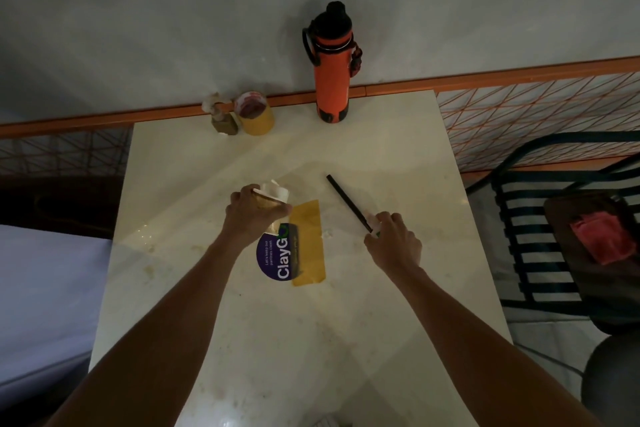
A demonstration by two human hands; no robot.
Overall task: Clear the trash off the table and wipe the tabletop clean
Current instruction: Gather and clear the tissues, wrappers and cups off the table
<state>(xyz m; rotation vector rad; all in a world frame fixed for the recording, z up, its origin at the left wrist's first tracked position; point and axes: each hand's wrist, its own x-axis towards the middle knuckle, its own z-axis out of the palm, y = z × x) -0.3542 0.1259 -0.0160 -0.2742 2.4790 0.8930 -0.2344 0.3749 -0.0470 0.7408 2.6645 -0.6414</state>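
Both hands grip trash over the pale table [398, 156]: left hand [254, 210] cup [273, 198], right hand [393, 239] straw [346, 201].

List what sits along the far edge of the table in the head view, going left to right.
small pump bottle → yellow tape roll, touching or nearly touching it → orange water bottle, standing upright and well apart to the right.
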